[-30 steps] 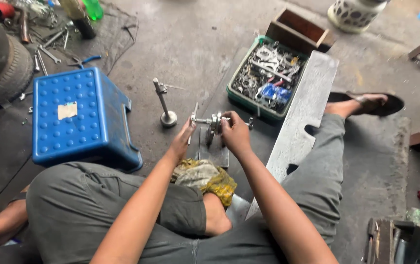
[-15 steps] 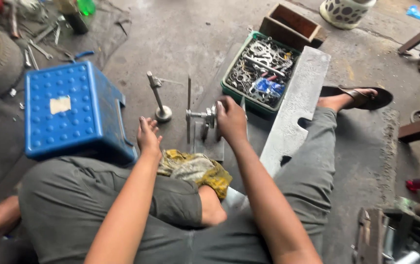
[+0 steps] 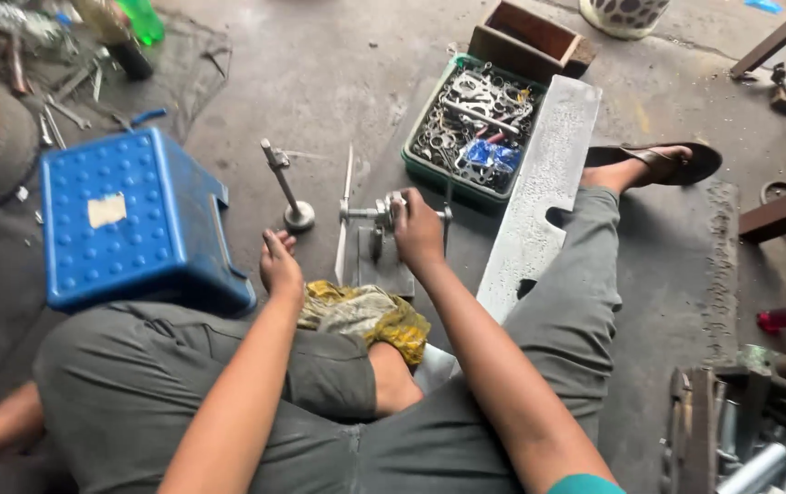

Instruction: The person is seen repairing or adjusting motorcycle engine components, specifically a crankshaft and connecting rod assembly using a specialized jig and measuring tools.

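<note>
While your right hand (image 3: 418, 230) grips the metal assy (image 3: 384, 215), left hand (image 3: 280, 265) rests open; valve (image 3: 285, 187) just beyond fingertips, 1 reach away.

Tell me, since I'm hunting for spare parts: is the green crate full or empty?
Full: the green crate is heaped with metal parts nearly to its rim.

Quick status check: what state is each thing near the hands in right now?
Right hand: closed on the small metal assembly.
Left hand: empty, beside the valve.
Valve: upright on its head, tilted.
Green crate: open, full of metal parts.
Blue stool: upright.
</note>
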